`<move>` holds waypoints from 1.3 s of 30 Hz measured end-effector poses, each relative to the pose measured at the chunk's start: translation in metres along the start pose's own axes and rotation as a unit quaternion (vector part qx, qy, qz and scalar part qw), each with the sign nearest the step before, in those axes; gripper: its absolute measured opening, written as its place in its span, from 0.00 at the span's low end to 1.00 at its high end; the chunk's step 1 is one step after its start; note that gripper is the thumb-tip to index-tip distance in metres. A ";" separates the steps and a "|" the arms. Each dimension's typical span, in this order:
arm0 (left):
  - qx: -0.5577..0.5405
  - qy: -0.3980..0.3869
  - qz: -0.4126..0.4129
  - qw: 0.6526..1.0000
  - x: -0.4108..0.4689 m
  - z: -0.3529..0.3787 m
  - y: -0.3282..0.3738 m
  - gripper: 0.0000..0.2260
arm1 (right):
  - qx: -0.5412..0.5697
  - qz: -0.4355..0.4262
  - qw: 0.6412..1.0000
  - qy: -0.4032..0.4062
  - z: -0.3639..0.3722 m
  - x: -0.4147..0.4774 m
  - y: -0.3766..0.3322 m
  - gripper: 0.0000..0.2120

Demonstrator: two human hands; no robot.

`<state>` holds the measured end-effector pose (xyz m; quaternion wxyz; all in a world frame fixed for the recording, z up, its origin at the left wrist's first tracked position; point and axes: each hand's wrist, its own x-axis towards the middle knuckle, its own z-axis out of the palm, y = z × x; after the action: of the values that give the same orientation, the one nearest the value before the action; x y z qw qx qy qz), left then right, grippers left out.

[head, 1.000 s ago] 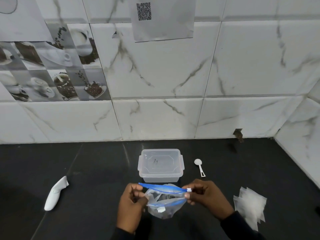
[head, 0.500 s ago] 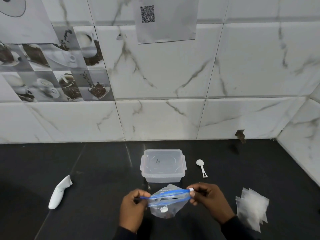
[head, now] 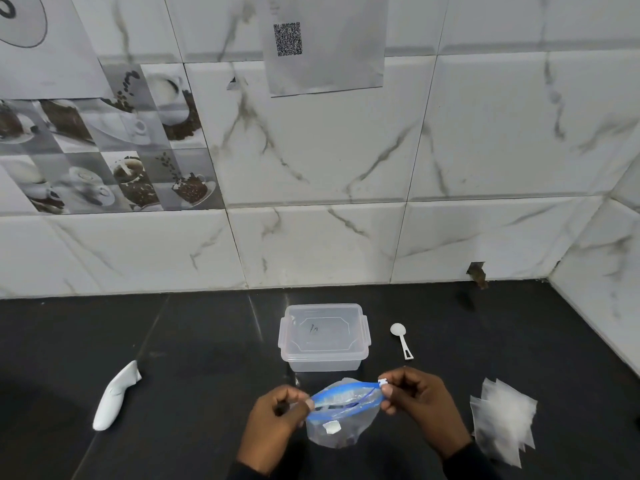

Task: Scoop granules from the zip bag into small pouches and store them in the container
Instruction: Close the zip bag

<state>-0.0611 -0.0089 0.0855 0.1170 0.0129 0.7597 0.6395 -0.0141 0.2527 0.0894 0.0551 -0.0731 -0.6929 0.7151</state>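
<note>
Both hands pinched the zip bag (head: 341, 419) above the dark bench (head: 194, 341), the left hand (head: 277, 426) closed on the left end of its blue zip strip and the right hand (head: 414, 398) closed on the white slider at the right end. That strip, the bag's long axis, ran left to right between them, mouth upward and slightly parted. Just beyond stood the lidded container (head: 323, 336); the white scoop (head: 401, 339) and the pouches (head: 504, 419) lay nearer the right hand
</note>
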 end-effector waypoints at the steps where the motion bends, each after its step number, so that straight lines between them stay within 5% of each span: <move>1: 0.006 -0.003 0.007 1.000 -0.001 -0.001 -0.001 0.13 | 0.009 0.003 1.000 0.007 -0.001 0.000 0.001 0.03; 5: 0.002 -0.051 0.023 0.998 -0.006 -0.002 -0.003 0.23 | 0.064 0.045 0.996 0.041 -0.004 0.000 0.005 0.03; 9: 0.075 -0.022 0.055 0.995 -0.008 0.000 -0.001 0.12 | 0.092 0.075 0.993 0.021 -0.005 0.000 0.009 0.03; 13: 0.074 0.011 0.052 0.996 -0.005 0.000 0.002 0.11 | 0.131 0.089 0.987 -0.040 -0.005 -0.003 0.006 0.19; 15: 0.068 -0.001 0.057 0.996 -0.003 -0.001 0.002 0.11 | 0.051 0.057 0.995 -0.068 -0.006 -0.003 0.004 0.24; 18: 0.084 -0.030 0.078 0.993 -0.001 -0.004 0.007 0.09 | -0.071 0.005 0.994 -0.078 -0.009 -0.001 -0.003 0.19; 23: 0.163 -0.022 0.127 0.978 0.005 -0.007 0.006 0.10 | -0.111 -0.026 0.991 -0.065 -0.005 0.001 -0.017 0.03; 28: 0.370 -0.063 0.132 0.918 -0.005 -0.010 0.020 0.33 | -0.088 -0.013 0.994 -0.067 0.005 -0.004 -0.032 0.04; 32: 0.264 -0.055 0.278 0.922 -0.020 0.007 0.062 0.21 | -0.127 -0.033 0.987 -0.096 0.013 -0.009 -0.043 0.04; 39: 0.121 -0.029 0.274 0.954 -0.024 0.041 0.067 0.07 | -0.126 -0.057 0.985 -0.099 0.034 -0.015 -0.053 0.10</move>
<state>-0.0385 0.0389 0.1479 -0.0429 0.2531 0.7952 0.5494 -0.0071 0.2182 0.1439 0.0174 0.0315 -0.7826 0.6215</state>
